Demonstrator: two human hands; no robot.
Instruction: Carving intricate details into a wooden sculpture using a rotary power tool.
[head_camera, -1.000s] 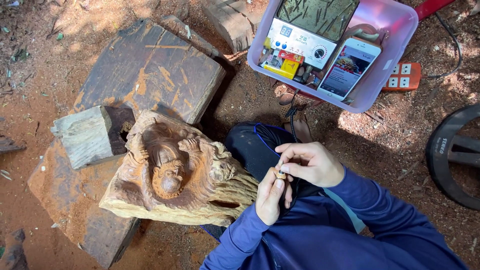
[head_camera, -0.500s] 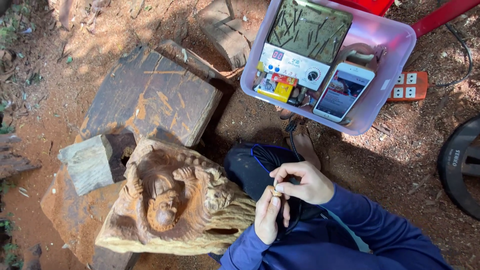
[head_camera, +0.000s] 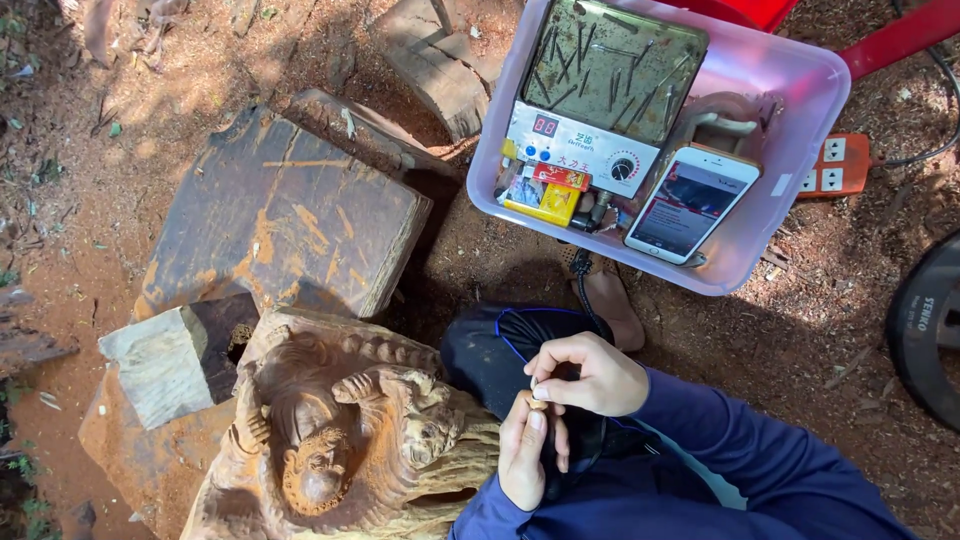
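Both hands meet over my lap in dark blue clothing. My left hand (head_camera: 525, 450) grips a small pale tool (head_camera: 537, 400) whose tip pokes up between the fingers. My right hand (head_camera: 590, 375) pinches the top of that same tool with fingertips closed on it. Just left of the hands lies a reddish-brown wood carving (head_camera: 345, 440) of a figure, resting on wooden blocks.
A dark wooden slab (head_camera: 285, 220) and a pale wood block (head_camera: 160, 365) sit left. A pink plastic tub (head_camera: 790, 110) holds a control box, metal bits, a small yellow box and a smartphone (head_camera: 690, 205). An orange power strip (head_camera: 835, 165) and a black wheel (head_camera: 925, 325) lie right.
The view has shifted, so everything sits lower and to the right in frame. The hands stay together on the small tool, with slight finger movement.
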